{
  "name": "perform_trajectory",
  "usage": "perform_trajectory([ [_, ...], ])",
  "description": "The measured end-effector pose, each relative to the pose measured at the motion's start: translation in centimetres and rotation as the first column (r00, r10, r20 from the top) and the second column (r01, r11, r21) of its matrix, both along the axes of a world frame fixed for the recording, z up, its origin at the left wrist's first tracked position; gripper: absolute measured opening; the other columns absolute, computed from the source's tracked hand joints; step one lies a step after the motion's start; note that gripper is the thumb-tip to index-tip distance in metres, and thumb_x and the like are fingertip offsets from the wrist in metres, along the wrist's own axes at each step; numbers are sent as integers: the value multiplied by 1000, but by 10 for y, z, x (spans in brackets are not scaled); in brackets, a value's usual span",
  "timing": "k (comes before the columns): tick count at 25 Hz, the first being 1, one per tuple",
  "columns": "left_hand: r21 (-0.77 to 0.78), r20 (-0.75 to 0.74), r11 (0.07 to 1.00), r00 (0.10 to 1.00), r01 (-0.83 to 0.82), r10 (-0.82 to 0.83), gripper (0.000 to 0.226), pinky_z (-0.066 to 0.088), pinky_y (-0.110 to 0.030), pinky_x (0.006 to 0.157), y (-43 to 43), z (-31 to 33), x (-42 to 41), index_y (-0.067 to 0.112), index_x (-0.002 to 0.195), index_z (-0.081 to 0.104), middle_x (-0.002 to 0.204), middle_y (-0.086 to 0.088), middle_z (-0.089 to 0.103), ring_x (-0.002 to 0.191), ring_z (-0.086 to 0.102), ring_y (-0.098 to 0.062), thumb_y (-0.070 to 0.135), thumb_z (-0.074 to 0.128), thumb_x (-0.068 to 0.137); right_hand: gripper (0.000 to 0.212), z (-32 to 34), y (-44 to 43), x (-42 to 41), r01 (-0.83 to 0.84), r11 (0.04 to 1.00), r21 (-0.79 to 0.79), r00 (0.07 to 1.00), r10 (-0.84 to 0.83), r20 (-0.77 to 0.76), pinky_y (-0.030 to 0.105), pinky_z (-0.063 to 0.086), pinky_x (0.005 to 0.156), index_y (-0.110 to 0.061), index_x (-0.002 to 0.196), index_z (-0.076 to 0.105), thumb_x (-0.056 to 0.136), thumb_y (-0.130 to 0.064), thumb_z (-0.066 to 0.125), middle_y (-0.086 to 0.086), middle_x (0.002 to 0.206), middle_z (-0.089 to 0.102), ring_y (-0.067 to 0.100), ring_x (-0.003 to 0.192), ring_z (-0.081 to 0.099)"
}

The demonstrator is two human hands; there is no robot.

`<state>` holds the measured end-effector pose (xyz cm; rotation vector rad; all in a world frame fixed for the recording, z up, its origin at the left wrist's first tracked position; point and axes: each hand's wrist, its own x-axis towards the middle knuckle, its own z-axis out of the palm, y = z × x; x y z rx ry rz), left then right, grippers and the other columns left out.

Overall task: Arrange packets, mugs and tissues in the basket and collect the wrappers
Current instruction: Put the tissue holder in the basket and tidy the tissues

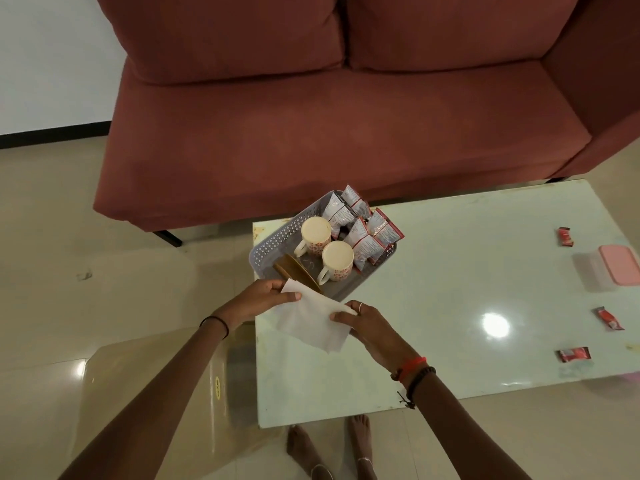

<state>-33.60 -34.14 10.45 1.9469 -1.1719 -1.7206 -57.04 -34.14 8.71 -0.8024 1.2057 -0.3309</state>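
Note:
A white tissue (311, 320) is stretched between my two hands just in front of the grey perforated basket (273, 237). My left hand (263, 297) pinches its upper left corner and my right hand (367, 323) holds its right edge. In the basket stand two upturned cream mugs (315, 233) (337, 259) with red patterns, several red and white packets (363, 230) at the far end, and a brown wooden holder (298, 271) at the near end. Three red wrappers (566, 236) (609, 318) (575, 354) lie on the table's right side.
The pale glossy table (450, 289) stands before a dark red sofa (329, 126). A clear box with a pink lid (614, 270) sits at the table's right edge. A glass-topped surface (156, 393) lies low at the left. My bare feet (329, 452) are on the tiled floor.

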Motion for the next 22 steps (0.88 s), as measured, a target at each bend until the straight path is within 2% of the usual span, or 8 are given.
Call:
perform_trajectory([
  [2,15,-22,995,995,-97,97,32,54,-32,89,2,-7,-1,19,111,64,111,-2,70,103,66,-20,36,66,83,12,-6,2,6,121,981,153,980,-142,138,35,55,81,-17,100,58,88,-16,62,5,107,62,26,100,59],
  [4,45,-20,985,986,-167,168,35,56,-30,81,4,-15,0,17,115,61,114,-4,67,102,65,-21,34,65,84,22,-11,5,12,206,953,223,956,-245,159,40,58,81,-13,109,55,88,-13,62,10,117,60,31,107,59],
  [8,104,35,966,971,-237,235,34,56,-21,63,1,-32,7,10,111,60,116,-12,64,92,64,-20,31,64,85,36,-19,5,29,331,927,179,932,-351,94,35,60,76,-17,114,50,84,-3,65,15,126,51,37,114,56],
  [10,119,50,950,957,-290,286,32,57,-19,57,-5,-37,11,10,107,56,115,-12,60,86,63,-18,27,68,83,35,-21,1,38,337,936,106,940,-341,18,26,61,65,-15,115,51,85,-2,64,13,126,48,37,113,56],
  [13,99,20,934,939,-343,343,43,59,-23,54,-18,-45,17,15,114,48,115,-10,52,84,64,-22,17,72,79,8,-25,-7,48,333,935,121,943,-333,-22,22,60,59,-7,97,61,90,-4,57,18,128,53,37,112,58],
  [16,84,1,951,954,-299,300,54,59,-25,52,-39,-51,26,23,122,42,106,-6,54,75,67,-19,16,73,78,16,-33,-21,51,291,941,172,955,-296,5,26,59,66,-7,100,63,95,-6,49,17,128,52,36,108,59],
  [19,90,87,958,960,-272,265,45,60,-24,55,-65,-60,33,26,116,45,89,-4,63,54,66,-11,19,71,80,23,-40,-34,56,223,949,223,966,-247,83,38,57,84,-6,114,59,93,-3,49,16,121,51,29,91,62],
  [22,94,128,942,942,-322,309,30,55,-18,45,-90,-73,39,14,111,57,85,-10,69,40,62,-6,15,68,83,45,-57,-49,66,63,995,72,996,-68,63,36,52,86,-5,128,51,84,5,59,15,118,55,26,93,58],
])
